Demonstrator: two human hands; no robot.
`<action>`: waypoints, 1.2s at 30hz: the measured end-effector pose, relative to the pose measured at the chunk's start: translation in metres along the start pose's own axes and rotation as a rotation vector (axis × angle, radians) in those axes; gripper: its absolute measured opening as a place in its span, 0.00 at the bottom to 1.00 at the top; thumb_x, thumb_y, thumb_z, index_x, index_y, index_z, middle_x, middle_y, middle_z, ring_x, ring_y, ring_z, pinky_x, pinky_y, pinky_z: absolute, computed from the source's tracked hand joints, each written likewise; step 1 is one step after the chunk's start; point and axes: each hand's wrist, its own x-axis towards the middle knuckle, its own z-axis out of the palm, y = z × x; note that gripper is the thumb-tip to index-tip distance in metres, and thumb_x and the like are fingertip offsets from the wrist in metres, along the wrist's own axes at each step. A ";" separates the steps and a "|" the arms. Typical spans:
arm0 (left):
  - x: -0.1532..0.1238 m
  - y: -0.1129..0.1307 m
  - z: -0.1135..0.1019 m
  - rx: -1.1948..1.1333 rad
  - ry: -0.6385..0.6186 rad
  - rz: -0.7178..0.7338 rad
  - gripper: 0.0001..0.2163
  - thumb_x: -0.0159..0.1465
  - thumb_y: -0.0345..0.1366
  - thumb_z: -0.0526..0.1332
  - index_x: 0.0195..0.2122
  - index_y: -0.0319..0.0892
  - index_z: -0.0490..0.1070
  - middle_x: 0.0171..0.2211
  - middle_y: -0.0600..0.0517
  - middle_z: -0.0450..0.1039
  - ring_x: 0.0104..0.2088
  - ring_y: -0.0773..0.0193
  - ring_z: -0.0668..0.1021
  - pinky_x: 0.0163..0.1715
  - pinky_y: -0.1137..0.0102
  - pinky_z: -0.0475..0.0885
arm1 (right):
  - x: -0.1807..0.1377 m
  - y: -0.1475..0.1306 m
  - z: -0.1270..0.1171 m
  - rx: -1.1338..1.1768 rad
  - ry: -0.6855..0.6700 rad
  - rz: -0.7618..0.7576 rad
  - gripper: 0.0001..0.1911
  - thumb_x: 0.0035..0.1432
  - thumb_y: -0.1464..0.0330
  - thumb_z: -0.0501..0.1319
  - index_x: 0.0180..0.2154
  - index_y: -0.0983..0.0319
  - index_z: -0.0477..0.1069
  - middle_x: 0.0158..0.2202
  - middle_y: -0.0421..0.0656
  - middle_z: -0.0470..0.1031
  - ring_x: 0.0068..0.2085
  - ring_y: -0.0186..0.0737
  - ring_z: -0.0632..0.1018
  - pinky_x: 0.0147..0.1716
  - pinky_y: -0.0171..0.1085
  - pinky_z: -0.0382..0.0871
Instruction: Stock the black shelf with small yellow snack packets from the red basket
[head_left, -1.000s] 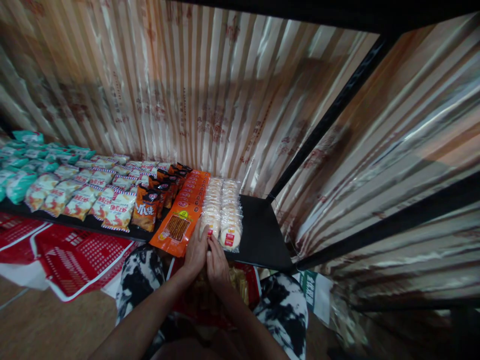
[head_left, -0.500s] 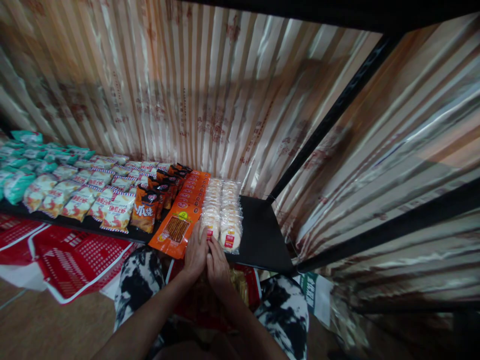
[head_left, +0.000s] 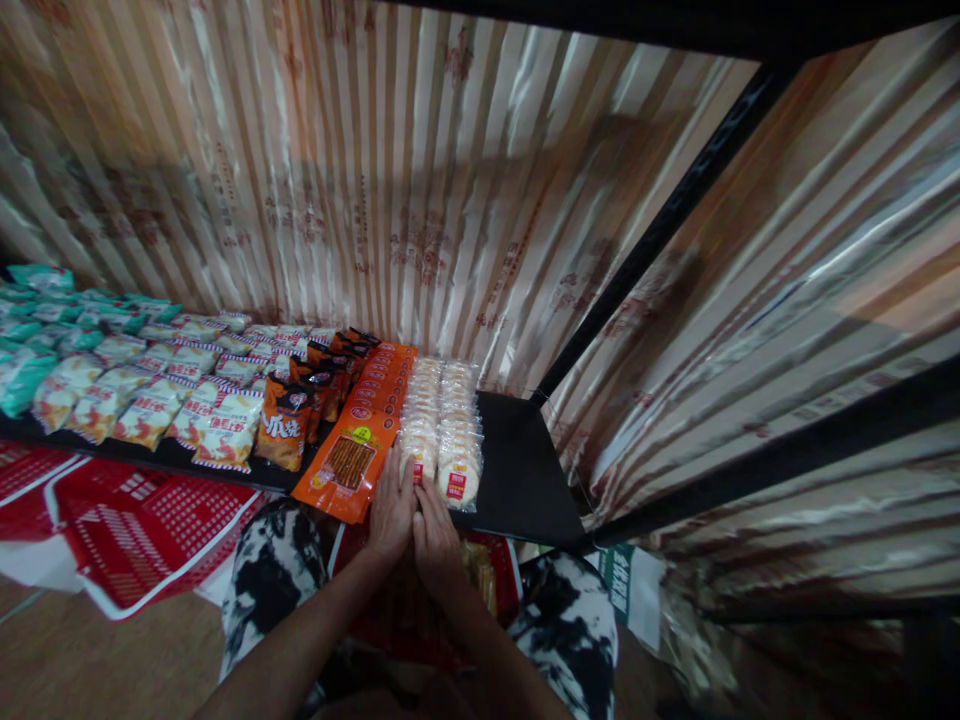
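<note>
Two rows of clear-wrapped round white rice crackers [head_left: 458, 478] stand on a black shelf board. Both my hands rest at the front of the left row, their fingers stretched forward. My left hand [head_left: 391, 518] lies along the left edge of the front rice cracker packet [head_left: 417, 456], close to a flat orange snack bag [head_left: 346, 468] with brown sticks pictured on it. My right hand [head_left: 436, 530] touches the same packet at its lower right, beside the right row. My thumbs come close together below the packet. The fingers partly cover its front.
Left of the orange bags stand orange-and-black snack bags [head_left: 283, 425], white snack bags [head_left: 229, 425] and green bags [head_left: 28, 378]. The black shelf board [head_left: 517, 465] ends at a slanted post [head_left: 637, 270]. Red baskets [head_left: 142, 530] sit below, one between my knees holding packets.
My hands stay at the front of the left rice cracker row, hardly moved. The view has shifted slightly, so the bags at left appear a little further left.
</note>
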 end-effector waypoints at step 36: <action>0.023 0.022 0.019 0.225 0.122 0.080 0.24 0.65 0.33 0.48 0.62 0.32 0.49 0.64 0.36 0.43 0.65 0.52 0.44 0.61 0.51 0.52 | 0.040 0.073 -0.026 0.069 0.110 0.547 0.36 0.61 0.52 0.40 0.61 0.70 0.50 0.60 0.57 0.58 0.60 0.51 0.60 0.57 0.52 0.53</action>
